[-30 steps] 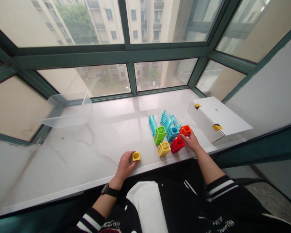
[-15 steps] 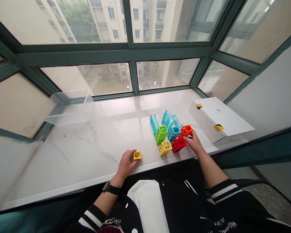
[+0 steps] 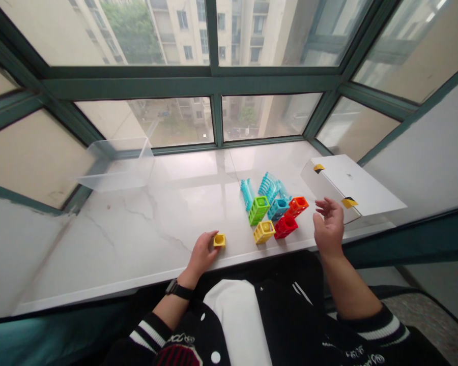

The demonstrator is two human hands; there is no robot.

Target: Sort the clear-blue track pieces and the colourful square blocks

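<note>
My left hand (image 3: 203, 253) is closed on a small yellow toy block (image 3: 220, 241) with a round hole in its top, near the counter's front edge. My right hand (image 3: 329, 227) is raised with its fingers apart and nothing in them, right of the upright blocks. Nearest to it is an orange block (image 3: 298, 206). Beside that stand a red block (image 3: 285, 226), a blue block (image 3: 278, 209), a green block (image 3: 258, 210) and a taller yellow block (image 3: 264, 232). Behind them lie a straight light-blue track piece (image 3: 247, 194) and a curved light-blue piece (image 3: 268, 187).
A clear plastic bin (image 3: 118, 180) sits at the back left of the marbled counter (image 3: 168, 218). At the right stands a white box (image 3: 359, 185) with yellow-and-black tabs. Green-framed windows (image 3: 191, 87) border the counter's back.
My right hand has let go of the orange block and moved right and up from the counter. The left hand still holds its yellow block. The view has shifted slightly.
</note>
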